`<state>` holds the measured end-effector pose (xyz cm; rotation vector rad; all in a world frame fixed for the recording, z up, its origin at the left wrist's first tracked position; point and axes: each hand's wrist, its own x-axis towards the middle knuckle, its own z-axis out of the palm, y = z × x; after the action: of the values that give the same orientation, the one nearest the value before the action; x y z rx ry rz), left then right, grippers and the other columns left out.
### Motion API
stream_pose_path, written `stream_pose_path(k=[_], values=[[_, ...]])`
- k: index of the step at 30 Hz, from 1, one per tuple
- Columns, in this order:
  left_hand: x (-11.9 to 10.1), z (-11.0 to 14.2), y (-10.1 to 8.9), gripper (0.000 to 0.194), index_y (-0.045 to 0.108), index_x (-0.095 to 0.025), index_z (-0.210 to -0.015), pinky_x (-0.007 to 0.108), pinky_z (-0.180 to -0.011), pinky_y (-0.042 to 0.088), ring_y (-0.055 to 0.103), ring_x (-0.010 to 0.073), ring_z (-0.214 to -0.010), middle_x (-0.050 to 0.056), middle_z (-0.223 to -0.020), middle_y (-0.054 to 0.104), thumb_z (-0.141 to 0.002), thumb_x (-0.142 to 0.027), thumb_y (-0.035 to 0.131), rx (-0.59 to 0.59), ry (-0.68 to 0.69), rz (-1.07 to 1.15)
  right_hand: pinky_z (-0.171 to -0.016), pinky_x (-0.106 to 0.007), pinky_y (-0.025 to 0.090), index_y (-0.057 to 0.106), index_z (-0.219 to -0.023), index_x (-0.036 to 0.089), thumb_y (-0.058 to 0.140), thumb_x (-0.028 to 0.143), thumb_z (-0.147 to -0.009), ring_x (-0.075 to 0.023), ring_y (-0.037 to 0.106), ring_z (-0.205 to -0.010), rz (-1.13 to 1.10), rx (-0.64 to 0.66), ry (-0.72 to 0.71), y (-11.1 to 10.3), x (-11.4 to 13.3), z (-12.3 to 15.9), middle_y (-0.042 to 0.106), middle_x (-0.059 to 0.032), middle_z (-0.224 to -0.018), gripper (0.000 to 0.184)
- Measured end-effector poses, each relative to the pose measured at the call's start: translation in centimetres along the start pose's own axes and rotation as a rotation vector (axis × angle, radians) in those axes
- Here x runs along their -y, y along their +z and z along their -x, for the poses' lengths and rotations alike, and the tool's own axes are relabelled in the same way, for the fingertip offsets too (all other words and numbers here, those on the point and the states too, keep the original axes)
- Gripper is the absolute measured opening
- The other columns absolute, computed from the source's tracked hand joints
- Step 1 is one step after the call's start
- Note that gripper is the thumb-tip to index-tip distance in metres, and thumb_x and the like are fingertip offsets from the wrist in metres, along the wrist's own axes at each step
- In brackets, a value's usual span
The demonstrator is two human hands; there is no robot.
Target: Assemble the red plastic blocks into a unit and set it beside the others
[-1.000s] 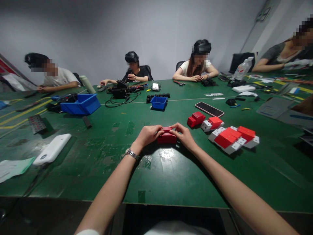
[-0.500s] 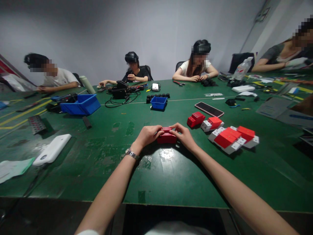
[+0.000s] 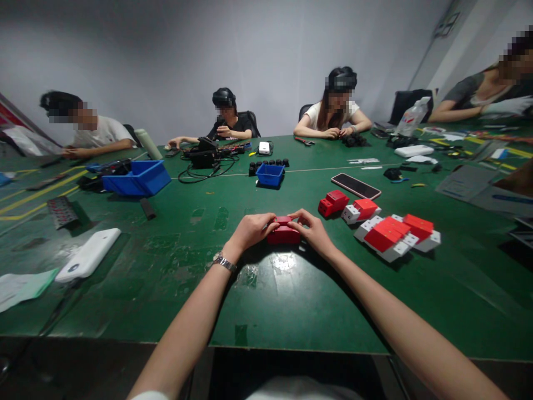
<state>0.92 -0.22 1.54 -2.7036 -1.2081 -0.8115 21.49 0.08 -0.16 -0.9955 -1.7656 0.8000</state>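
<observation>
A red block-shaped housing [image 3: 283, 235] with a stepped top rests on the green table in front of me. My left hand [image 3: 255, 229] pinches its left side with thumb and fingers, a metal-band watch on the wrist. From the other side, my right hand [image 3: 311, 228] grips its right end between thumb and fingers. My fingers hide both ends of the housing. To the right lie an all-red block [image 3: 333, 203], a red and white block [image 3: 361, 210] and more red and white blocks [image 3: 389, 234] set close together.
A phone [image 3: 356, 186] lies beyond the blocks. Ahead sits a small blue bin [image 3: 270, 175] by black round parts; a larger blue bin [image 3: 137, 179] stands left. A white power bank [image 3: 89, 254] is at the near left. Several people sit around the table.
</observation>
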Motion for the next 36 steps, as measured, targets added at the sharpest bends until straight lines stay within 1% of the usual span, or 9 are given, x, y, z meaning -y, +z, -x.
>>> stream_pose_path(k=[10,18,23,30,36], values=[[0.06,-0.14,-0.19,0.031,0.057,-0.015,-0.090,0.022,-0.055,0.041,0.062,0.0143,-0.064,0.006,-0.074,0.065,-0.093,-0.036,0.035,0.051,0.069,-0.187,-0.061,-0.024,0.036,0.063,-0.087,0.018,0.060,0.038,-0.077,-0.0121,0.047,-0.062,-0.001,0.000,0.000,0.04,-0.09,-0.05,0.061,-0.0004,-0.076,0.023],[0.16,-0.09,0.02,0.032,0.058,-0.015,-0.093,0.022,-0.057,0.042,0.062,0.0145,-0.066,0.006,-0.075,0.066,-0.093,-0.037,0.036,0.034,0.072,-0.161,-0.061,-0.025,0.037,0.064,-0.088,0.018,0.059,0.039,-0.077,-0.0126,0.047,-0.061,0.006,-0.001,-0.008,0.08,-0.22,-0.02,0.061,-0.0002,-0.073,0.023],[0.25,-0.09,0.23,0.032,0.059,-0.015,-0.093,0.022,-0.058,0.043,0.063,0.0146,-0.067,0.006,-0.077,0.067,-0.093,-0.038,0.036,0.015,0.045,-0.124,-0.063,-0.026,0.040,0.063,-0.088,0.019,0.060,0.037,-0.077,-0.0133,0.049,-0.063,-0.002,-0.014,-0.019,0.15,-0.13,0.02,0.063,-0.0018,-0.080,0.022],[0.11,-0.07,0.06,0.031,0.058,-0.016,-0.093,0.022,-0.057,0.041,0.063,0.0145,-0.066,0.005,-0.076,0.067,-0.093,-0.038,0.037,0.022,0.036,-0.120,-0.068,-0.028,0.041,0.063,-0.095,0.019,0.057,0.032,-0.078,-0.0143,0.050,-0.066,0.002,-0.006,-0.030,0.15,0.03,0.10,0.065,-0.0039,-0.090,0.022],[0.00,-0.14,-0.06,0.030,0.058,-0.016,-0.094,0.023,-0.056,0.041,0.063,0.0148,-0.065,0.004,-0.077,0.067,-0.093,-0.037,0.037,0.031,0.050,-0.145,-0.068,-0.028,0.041,0.064,-0.091,0.018,0.058,0.032,-0.078,-0.0148,0.051,-0.067,0.010,-0.013,-0.038,0.18,0.04,0.08,0.065,-0.0038,-0.088,0.019]])
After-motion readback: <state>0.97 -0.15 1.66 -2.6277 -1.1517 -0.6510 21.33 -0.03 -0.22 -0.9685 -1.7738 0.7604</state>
